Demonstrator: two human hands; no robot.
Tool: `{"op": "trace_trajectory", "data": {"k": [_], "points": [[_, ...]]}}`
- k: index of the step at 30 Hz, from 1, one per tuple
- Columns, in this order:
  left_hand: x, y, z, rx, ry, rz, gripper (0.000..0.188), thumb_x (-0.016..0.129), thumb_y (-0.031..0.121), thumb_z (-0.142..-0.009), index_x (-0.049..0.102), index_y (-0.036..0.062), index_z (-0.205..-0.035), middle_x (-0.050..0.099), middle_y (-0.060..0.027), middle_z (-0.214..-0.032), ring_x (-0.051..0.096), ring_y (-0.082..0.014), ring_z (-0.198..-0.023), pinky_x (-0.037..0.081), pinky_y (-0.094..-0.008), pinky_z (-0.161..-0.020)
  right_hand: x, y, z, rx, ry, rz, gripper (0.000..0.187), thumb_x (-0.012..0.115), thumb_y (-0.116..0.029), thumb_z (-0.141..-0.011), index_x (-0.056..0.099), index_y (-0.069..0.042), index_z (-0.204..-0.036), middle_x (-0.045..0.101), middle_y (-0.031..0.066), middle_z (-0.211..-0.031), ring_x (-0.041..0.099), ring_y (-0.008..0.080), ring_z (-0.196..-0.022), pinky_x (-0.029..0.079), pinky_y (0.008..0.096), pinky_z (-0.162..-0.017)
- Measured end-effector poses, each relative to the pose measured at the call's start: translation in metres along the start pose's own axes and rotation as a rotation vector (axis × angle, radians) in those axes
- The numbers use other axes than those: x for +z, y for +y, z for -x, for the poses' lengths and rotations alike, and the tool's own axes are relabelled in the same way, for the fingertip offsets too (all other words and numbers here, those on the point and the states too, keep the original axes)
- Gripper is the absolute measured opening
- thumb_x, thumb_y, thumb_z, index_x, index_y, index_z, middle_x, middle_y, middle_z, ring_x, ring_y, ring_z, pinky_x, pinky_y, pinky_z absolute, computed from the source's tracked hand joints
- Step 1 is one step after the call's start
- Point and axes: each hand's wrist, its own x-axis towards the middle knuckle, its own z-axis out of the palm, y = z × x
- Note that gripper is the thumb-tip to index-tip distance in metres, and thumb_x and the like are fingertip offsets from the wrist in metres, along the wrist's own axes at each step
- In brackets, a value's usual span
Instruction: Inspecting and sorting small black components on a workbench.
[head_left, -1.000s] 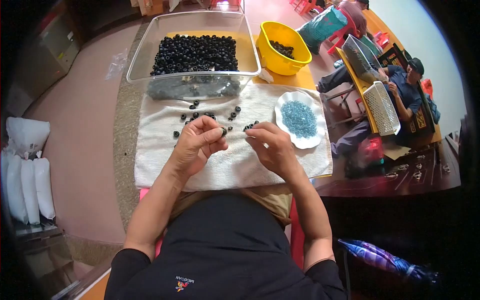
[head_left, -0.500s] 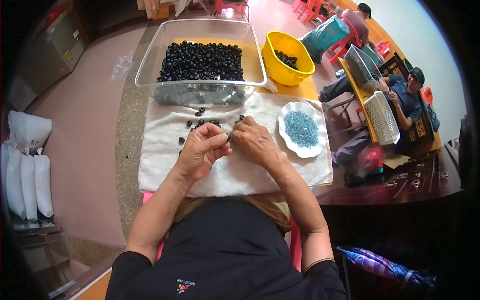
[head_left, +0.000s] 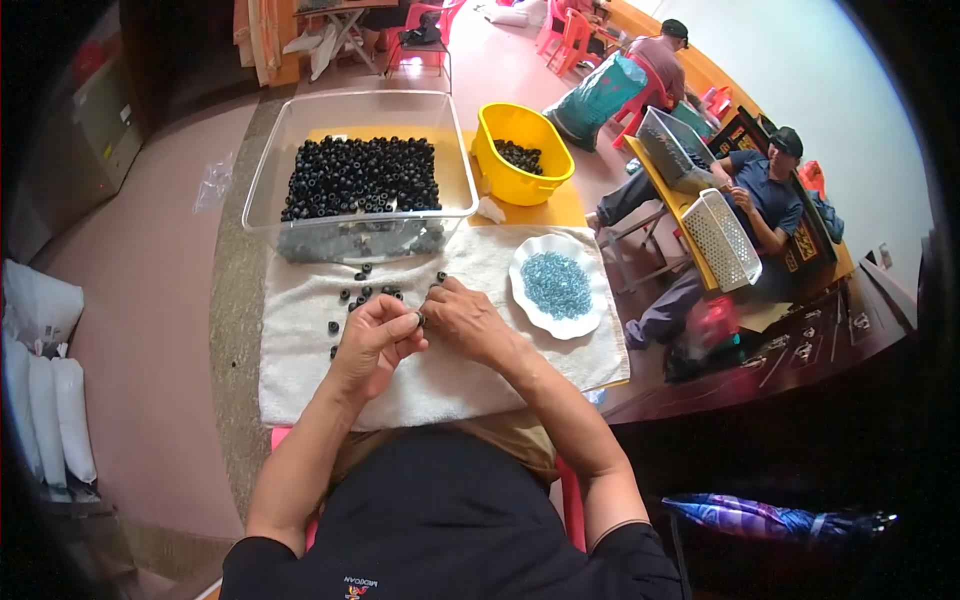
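Observation:
My left hand (head_left: 375,338) and my right hand (head_left: 463,322) meet over a white towel (head_left: 300,375), fingertips pinched together on one small black ring-shaped part (head_left: 420,319). Several loose black rings (head_left: 365,294) lie on the towel just beyond my hands. A white scalloped plate (head_left: 527,310) with small blue pieces (head_left: 557,285) sits to the right of my right hand. A clear plastic tub (head_left: 262,195) full of black rings (head_left: 362,178) stands behind the towel.
A yellow bucket (head_left: 520,130) with more black parts stands right of the tub. Two other people sit at the far right by white mesh baskets (head_left: 722,238). White sacks (head_left: 45,400) lean at the left. A folded umbrella (head_left: 770,518) lies at the lower right.
My hands, apart a second ago, have come together at the middle of the towel and now pinch a black ring between them. The view has shifted slightly.

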Motion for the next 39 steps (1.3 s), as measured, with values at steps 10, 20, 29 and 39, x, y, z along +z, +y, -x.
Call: {"op": "trace_trajectory", "data": {"k": [10,20,29,39], "points": [[-0.001,-0.002,-0.001,0.007,-0.022,-0.005,0.011,0.069,0.006,-0.087,0.059,0.0076,-0.091,0.066,-0.0035,-0.082,0.066,-0.0141,-0.073,0.059,-0.0316,-0.07,-0.01,-0.004,0.017,0.043,0.309,-0.232,0.023,0.069,-0.008,-0.082,0.068,-0.006,-0.106,0.062,0.0102,-0.089,0.06,0.0262,-0.088,0.051,0.035,-0.076],[0.001,-0.01,0.0,-0.041,-0.047,-0.052,0.013,0.07,0.007,-0.086,0.059,0.008,-0.094,0.066,-0.0034,-0.087,0.067,-0.0153,-0.08,0.059,-0.0341,-0.076,-0.014,-0.031,0.028,0.209,0.361,-1.029,0.015,0.058,-0.006,-0.097,0.061,0.002,-0.109,0.06,0.0044,-0.098,0.059,0.01,-0.09,0.05,0.024,-0.08],[0.004,-0.014,-0.002,0.023,-0.044,0.021,0.011,0.069,0.007,-0.087,0.059,0.007,-0.093,0.066,-0.0051,-0.092,0.067,-0.0168,-0.085,0.058,-0.035,-0.083,-0.003,-0.031,0.036,0.212,0.46,-1.24,0.005,0.069,0.005,-0.085,0.067,0.004,-0.089,0.064,0.0069,-0.097,0.061,0.0105,-0.087,0.052,0.0237,-0.075],[0.005,-0.018,-0.003,0.006,-0.016,0.008,0.012,0.069,0.005,-0.087,0.059,0.0071,-0.092,0.066,-0.004,-0.092,0.067,-0.0163,-0.086,0.059,-0.0355,-0.083,-0.003,-0.019,0.046,0.149,0.411,-1.238,0.013,0.07,0.011,-0.081,0.068,0.003,-0.091,0.064,0.008,-0.097,0.062,0.0113,-0.086,0.053,0.0228,-0.073]]}}
